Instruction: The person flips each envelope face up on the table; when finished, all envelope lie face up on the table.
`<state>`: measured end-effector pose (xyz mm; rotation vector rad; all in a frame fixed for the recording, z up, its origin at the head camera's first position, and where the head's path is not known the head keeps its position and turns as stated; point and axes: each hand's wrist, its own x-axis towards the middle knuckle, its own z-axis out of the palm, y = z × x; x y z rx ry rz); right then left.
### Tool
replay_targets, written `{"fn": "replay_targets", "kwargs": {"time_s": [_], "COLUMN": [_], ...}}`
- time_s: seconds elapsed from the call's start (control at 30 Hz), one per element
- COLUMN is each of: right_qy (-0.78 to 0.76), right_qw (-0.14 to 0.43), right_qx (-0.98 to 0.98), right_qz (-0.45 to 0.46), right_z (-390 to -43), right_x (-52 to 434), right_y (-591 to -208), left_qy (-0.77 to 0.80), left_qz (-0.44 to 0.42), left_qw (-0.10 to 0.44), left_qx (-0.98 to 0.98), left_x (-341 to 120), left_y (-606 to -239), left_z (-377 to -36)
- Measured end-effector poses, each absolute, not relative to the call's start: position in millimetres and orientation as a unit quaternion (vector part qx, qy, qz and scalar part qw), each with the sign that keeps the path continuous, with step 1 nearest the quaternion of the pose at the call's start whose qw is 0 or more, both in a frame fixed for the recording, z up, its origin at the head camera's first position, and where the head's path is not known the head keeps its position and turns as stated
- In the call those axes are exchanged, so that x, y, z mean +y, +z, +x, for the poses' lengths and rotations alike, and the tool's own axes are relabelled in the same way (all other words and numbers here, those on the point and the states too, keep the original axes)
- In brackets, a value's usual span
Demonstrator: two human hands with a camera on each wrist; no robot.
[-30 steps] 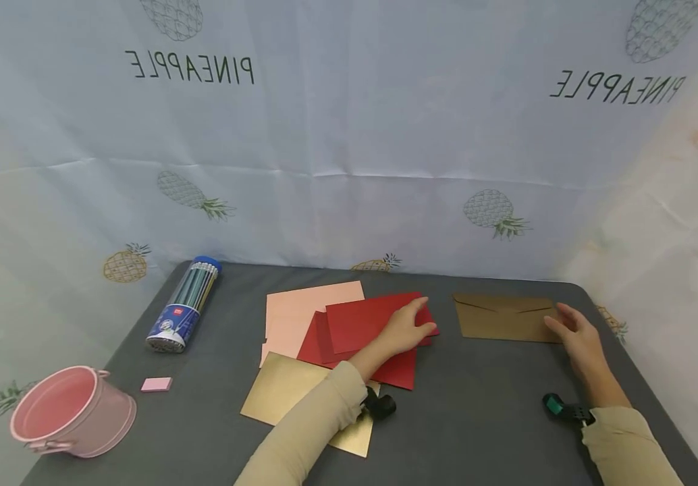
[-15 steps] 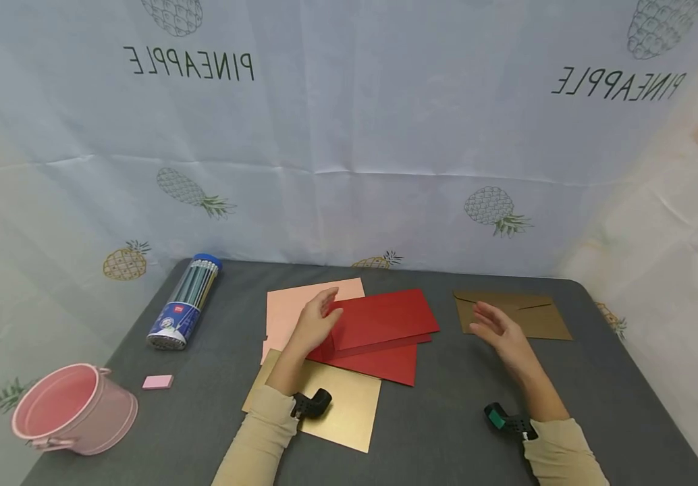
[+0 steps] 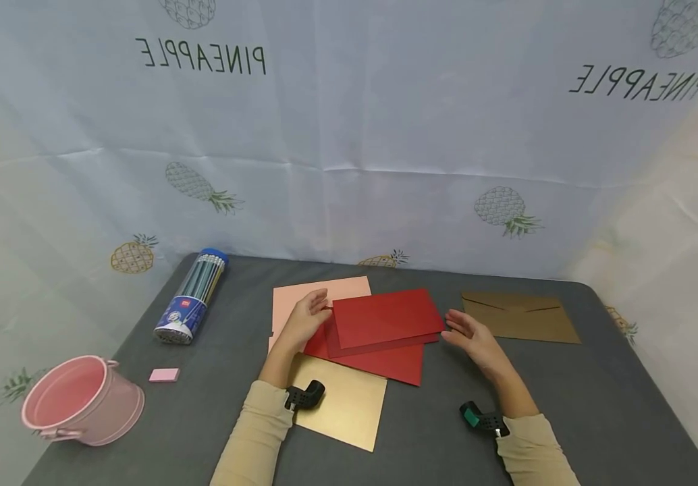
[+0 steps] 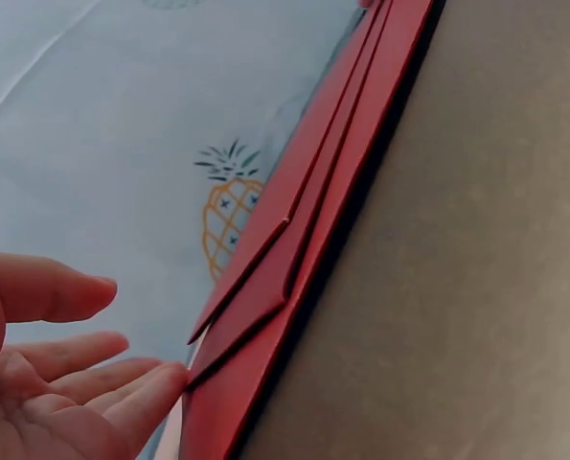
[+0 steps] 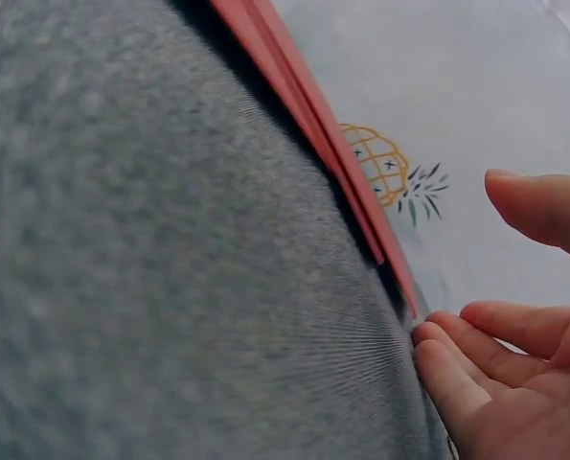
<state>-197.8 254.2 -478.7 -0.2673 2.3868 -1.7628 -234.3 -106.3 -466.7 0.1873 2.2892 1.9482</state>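
Observation:
Several flat red envelopes [image 3: 385, 320] lie overlapped in a loose stack at the middle of the table. By the stack's left end is my left hand [image 3: 302, 325], its fingers extended and the thumb apart; in the left wrist view its fingertips [image 4: 170, 379] come up to the red edges. My right hand [image 3: 475, 343] is at the opposite end, fingers fairly straight, with the fingertips [image 5: 433, 335] close to a red corner in the right wrist view. Whether either hand touches the paper is hard to tell. Neither holds anything.
Pink paper [image 3: 294, 293] and a gold sheet [image 3: 349, 412] lie partly under the red stack. A brown envelope [image 3: 519, 317] is at the right. Leftward are a tub of pencils [image 3: 194, 297] lying down, a pink eraser [image 3: 164, 375] and a pink bucket [image 3: 96, 405].
My left hand has drawn back leftward from over the red envelopes to their left end. My right hand has left the brown envelope and come left to their right end.

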Motion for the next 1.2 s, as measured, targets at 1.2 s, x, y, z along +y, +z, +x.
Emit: {"fn": "replay_targets", "kwargs": {"time_s": [1.2], "right_qy": [-0.703], "right_qw": [0.007], "right_qx": [0.710], "right_qz": [0.023], "right_z": [-199.1], "right_x": [232.0], "right_y": [-485.8], "left_qy": [0.716], "left_qz": [-0.022], "left_qw": [-0.019], "left_qx": [0.698], "left_x": [-83.6], "left_y": [-475.8], "left_z": [-237.0]}}
